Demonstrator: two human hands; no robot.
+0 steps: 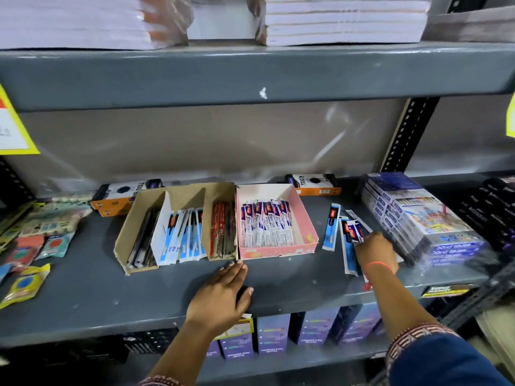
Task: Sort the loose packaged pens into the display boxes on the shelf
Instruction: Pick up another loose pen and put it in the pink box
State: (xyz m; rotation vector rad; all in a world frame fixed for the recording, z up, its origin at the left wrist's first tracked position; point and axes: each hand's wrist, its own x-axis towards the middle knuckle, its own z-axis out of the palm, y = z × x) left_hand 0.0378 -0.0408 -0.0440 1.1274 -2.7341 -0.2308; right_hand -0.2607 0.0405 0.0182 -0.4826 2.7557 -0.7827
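Three display boxes stand side by side on the grey shelf (pixel 83 288). The brown box (pixel 131 232) on the left holds black pens and blue-white packs. A narrow brown box (pixel 223 232) in the middle holds red pens. The pink box (pixel 303 218) holds a row of white-blue pen packs. Loose packaged pens (pixel 331 227) lie on the shelf right of the pink box. My right hand (pixel 376 249) rests on that loose pile, fingers pinching a few packs (pixel 354 232). My left hand (pixel 223 296) lies flat on the shelf, fingertips near the pink box's front corner, holding nothing.
A stack of blue colour-set boxes (pixel 423 218) stands right beside my right hand. Orange-black boxes (pixel 119 193) lie behind the display boxes. Small packets (pixel 36 240) are scattered at the far left. Purple boxes (pixel 273 332) fill the shelf below; paper stacks (pixel 345 20) sit above.
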